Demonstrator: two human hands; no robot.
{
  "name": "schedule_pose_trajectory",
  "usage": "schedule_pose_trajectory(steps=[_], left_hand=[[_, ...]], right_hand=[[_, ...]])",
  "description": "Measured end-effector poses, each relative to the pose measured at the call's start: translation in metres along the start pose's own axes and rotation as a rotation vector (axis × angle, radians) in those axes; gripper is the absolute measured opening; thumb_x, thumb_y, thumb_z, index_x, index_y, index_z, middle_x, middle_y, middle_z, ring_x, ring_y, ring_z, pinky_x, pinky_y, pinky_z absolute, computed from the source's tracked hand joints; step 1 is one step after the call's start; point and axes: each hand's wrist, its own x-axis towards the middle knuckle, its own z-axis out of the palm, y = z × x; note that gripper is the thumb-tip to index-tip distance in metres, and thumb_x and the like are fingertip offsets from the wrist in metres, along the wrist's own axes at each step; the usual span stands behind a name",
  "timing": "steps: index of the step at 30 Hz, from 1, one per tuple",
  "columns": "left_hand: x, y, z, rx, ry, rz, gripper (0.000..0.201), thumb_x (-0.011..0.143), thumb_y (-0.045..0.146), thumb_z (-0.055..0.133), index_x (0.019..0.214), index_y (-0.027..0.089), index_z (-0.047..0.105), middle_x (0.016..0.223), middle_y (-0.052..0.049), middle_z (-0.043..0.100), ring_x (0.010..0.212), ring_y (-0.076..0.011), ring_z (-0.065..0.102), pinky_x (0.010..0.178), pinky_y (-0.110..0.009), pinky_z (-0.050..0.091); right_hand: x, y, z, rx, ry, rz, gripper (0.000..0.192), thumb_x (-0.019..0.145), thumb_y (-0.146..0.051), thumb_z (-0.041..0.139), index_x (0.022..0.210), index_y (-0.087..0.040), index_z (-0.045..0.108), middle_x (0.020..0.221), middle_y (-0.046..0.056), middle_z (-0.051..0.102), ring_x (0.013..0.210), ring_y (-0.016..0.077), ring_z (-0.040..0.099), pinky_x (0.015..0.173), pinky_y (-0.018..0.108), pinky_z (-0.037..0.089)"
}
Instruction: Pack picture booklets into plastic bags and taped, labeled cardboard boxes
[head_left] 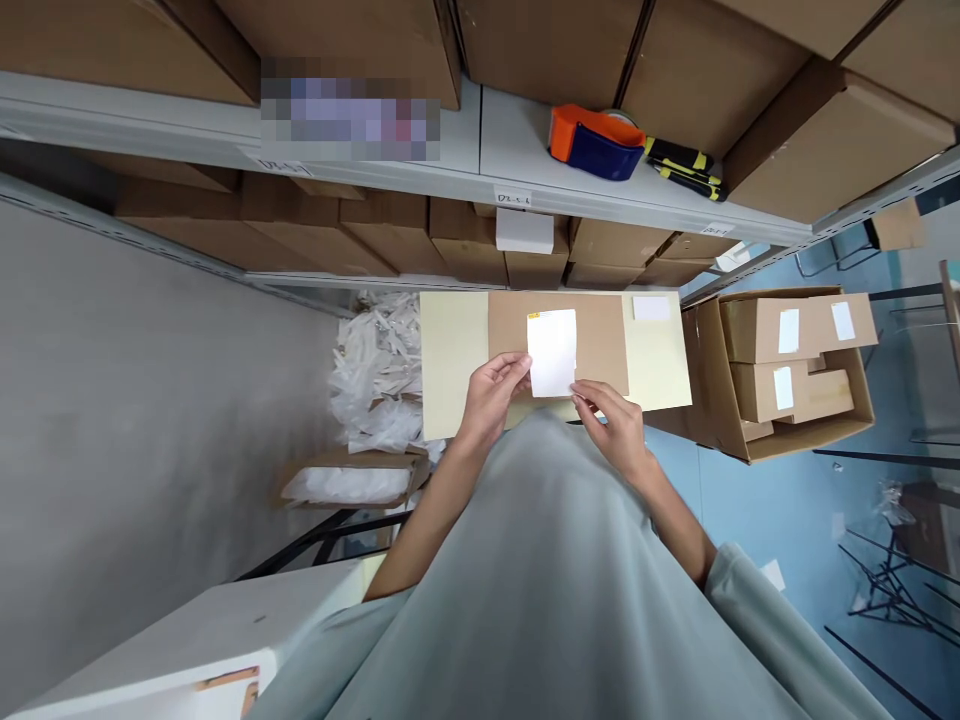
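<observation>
Both hands pinch the white label (553, 352) by its lower corners — left hand (491, 395) at 8 o'clock, right hand (616, 420) at 4 — holding it flat over the box (450, 360) below the shelf (517, 150), seemingly to square it.

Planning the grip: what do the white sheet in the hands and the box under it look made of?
White sheet: probably paper label stock, matte, thin and flat. Box: brown corrugated cardboard by its colour, dull finish; its pale flaps look like lined card.
</observation>
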Motion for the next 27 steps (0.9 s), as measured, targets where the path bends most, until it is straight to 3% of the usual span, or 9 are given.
schedule_pose_trajectory(steps=[5,8,11,16,19,23,27], left_hand=[[-0.003,0.002,0.010,0.061,0.030,0.140,0.054,0.071,0.065,0.093,0.094,0.020,0.073,0.094,-0.005,0.075,0.087,-0.0191,0.069,0.083,-0.032,0.058],[-0.005,0.001,0.019,0.122,0.018,0.177,0.054,0.074,0.067,0.091,0.094,0.020,0.073,0.092,-0.005,0.074,0.085,-0.0196,0.069,0.086,-0.033,0.058],[-0.009,-0.003,0.028,0.201,0.020,0.215,0.053,0.077,0.068,0.089,0.094,0.021,0.072,0.090,-0.004,0.073,0.084,-0.0199,0.068,0.086,-0.033,0.057],[-0.012,-0.016,0.036,0.298,0.002,0.312,0.051,0.085,0.071,0.082,0.095,0.022,0.073,0.091,-0.003,0.072,0.083,-0.0183,0.066,0.080,-0.030,0.055],[-0.010,-0.027,0.037,0.340,-0.006,0.394,0.046,0.089,0.068,0.080,0.095,0.023,0.073,0.097,-0.004,0.073,0.089,-0.0192,0.068,0.086,-0.031,0.057],[-0.006,-0.042,0.031,0.369,0.078,0.477,0.038,0.093,0.062,0.078,0.095,0.024,0.073,0.103,-0.006,0.073,0.104,-0.0229,0.072,0.097,-0.035,0.058],[-0.007,-0.057,0.021,0.348,0.054,0.420,0.038,0.090,0.060,0.080,0.099,0.024,0.072,0.108,-0.008,0.077,0.107,-0.0254,0.073,0.094,-0.037,0.060]], right_hand=[[0.010,0.015,-0.010,0.083,-0.088,0.240,0.037,0.101,-0.042,0.073,0.135,-0.027,0.073,0.128,0.007,0.084,0.079,0.0177,0.082,0.074,0.033,0.068],[0.022,0.026,-0.016,0.117,0.010,0.330,0.033,0.100,-0.050,0.073,0.120,-0.024,0.076,0.116,0.007,0.086,0.072,0.0168,0.078,0.074,0.032,0.066],[0.036,0.036,-0.021,0.149,0.084,0.322,0.032,0.102,-0.052,0.071,0.110,-0.022,0.078,0.107,0.007,0.084,0.069,0.0156,0.074,0.074,0.032,0.062],[0.051,0.052,-0.030,0.214,0.097,0.198,0.032,0.105,-0.053,0.068,0.098,-0.023,0.076,0.099,0.004,0.077,0.064,0.0124,0.063,0.064,0.029,0.054],[0.048,0.059,-0.034,0.166,0.087,0.098,0.029,0.108,-0.049,0.066,0.094,-0.024,0.074,0.095,0.003,0.074,0.063,0.0122,0.059,0.059,0.028,0.052],[0.025,0.068,-0.031,0.038,-0.008,-0.166,0.022,0.112,-0.034,0.060,0.098,-0.025,0.074,0.095,0.005,0.076,0.071,0.0140,0.067,0.063,0.028,0.054],[0.000,0.074,-0.019,-0.070,-0.101,-0.410,0.018,0.111,-0.025,0.061,0.101,-0.027,0.075,0.095,0.004,0.081,0.081,0.0151,0.075,0.069,0.028,0.056]])
